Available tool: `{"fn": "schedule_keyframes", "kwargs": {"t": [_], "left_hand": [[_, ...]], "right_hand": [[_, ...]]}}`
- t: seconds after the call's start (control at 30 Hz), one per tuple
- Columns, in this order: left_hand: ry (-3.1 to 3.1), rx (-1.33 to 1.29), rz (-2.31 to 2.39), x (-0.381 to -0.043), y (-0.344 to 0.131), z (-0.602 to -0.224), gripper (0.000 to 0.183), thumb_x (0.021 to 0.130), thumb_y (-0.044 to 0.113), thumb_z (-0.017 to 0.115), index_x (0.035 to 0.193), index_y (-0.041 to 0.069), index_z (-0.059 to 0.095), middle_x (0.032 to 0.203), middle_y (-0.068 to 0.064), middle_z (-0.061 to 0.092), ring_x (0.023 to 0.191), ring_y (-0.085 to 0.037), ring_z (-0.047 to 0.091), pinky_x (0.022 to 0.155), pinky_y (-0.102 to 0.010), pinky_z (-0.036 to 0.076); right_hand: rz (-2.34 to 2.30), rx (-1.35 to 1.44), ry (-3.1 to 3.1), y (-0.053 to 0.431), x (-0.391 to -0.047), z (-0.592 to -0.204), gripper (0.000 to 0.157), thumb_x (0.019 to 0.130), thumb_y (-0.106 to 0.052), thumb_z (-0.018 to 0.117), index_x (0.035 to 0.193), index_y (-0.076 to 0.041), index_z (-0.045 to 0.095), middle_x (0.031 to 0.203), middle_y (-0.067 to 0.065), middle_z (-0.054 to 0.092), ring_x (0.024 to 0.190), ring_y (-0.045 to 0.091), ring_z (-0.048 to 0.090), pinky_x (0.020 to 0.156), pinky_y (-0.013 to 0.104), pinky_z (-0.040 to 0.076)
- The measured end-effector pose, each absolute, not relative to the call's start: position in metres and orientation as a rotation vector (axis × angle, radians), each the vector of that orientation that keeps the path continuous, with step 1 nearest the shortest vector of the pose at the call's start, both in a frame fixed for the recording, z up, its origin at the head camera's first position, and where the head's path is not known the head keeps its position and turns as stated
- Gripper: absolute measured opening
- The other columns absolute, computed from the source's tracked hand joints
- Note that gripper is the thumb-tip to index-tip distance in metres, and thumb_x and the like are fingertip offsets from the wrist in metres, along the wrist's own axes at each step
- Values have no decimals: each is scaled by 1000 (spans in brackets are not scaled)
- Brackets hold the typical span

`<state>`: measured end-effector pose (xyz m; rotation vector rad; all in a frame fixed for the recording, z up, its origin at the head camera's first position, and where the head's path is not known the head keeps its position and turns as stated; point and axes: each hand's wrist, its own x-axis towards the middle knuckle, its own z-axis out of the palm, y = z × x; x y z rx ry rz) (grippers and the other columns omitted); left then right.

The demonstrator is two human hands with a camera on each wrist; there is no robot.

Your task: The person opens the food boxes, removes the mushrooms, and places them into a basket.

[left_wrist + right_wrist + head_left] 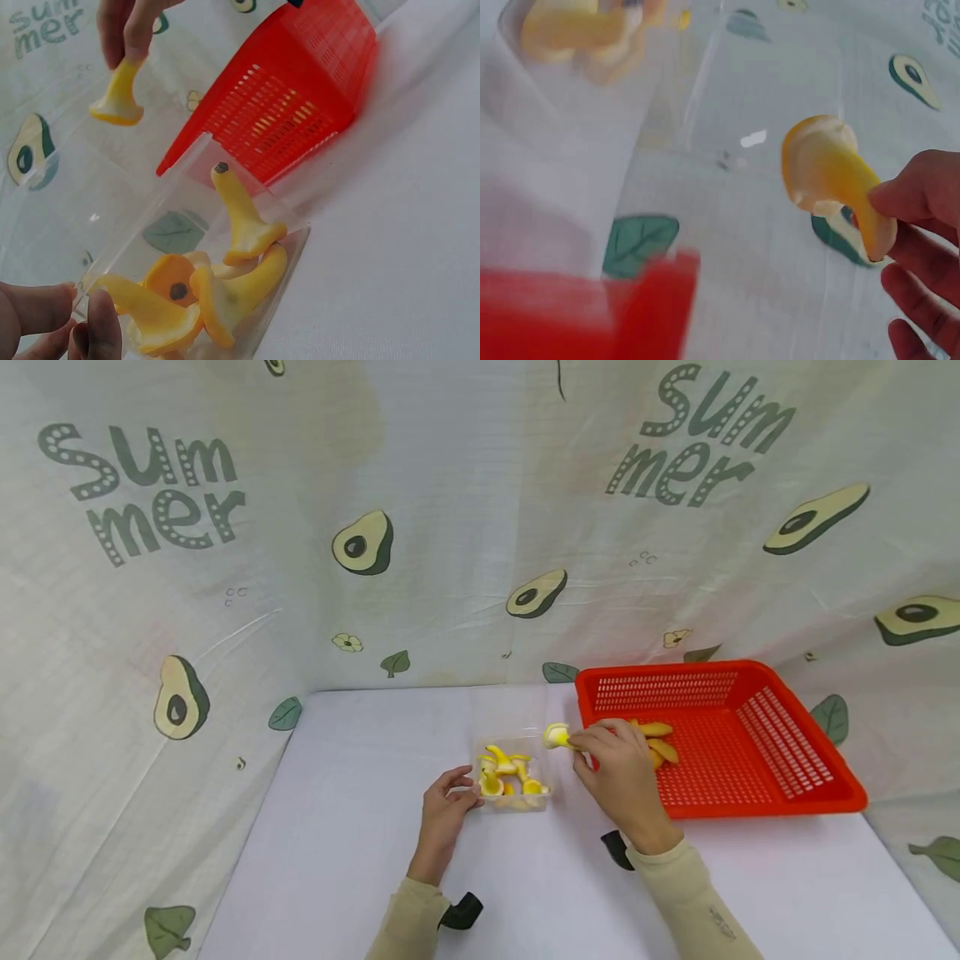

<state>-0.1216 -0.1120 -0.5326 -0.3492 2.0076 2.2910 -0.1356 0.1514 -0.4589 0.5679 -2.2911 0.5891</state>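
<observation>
Pinching a yellow mushroom point(557, 736) by the stem with the right-hand grip point(621, 770), holding it above and just right of the clear box point(191, 187). Pinching the left wall of that box with the left-hand grip point(445, 808). Showing several other mushrooms point(244, 217) inside the box and, to the box's right on the tabletop point(360, 777), a red basket point(720, 809) containing some yellow pieces point(656, 729).

Beige sleeves point(688, 893), black wrist attachments point(463, 912)

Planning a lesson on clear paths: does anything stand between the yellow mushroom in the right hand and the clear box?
Nothing visible stands between the yellow mushroom and the clear box; the left hand holds the box's opposite side.
</observation>
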Motion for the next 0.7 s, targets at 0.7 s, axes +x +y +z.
{"fn": "schedule_keyframes", "kwargs": {"t": [0.7], "left_hand": [[2049, -372, 2267, -122, -110, -532, 43, 97, -8, 69, 139, -10, 60, 113, -14, 57, 82, -14, 63, 78, -25, 65]], "right_hand": [[589, 486, -2335, 226, -122, -464, 37, 68, 14, 91, 102, 4, 80, 106, 19, 76, 99, 40, 63, 83, 54, 53]]}}
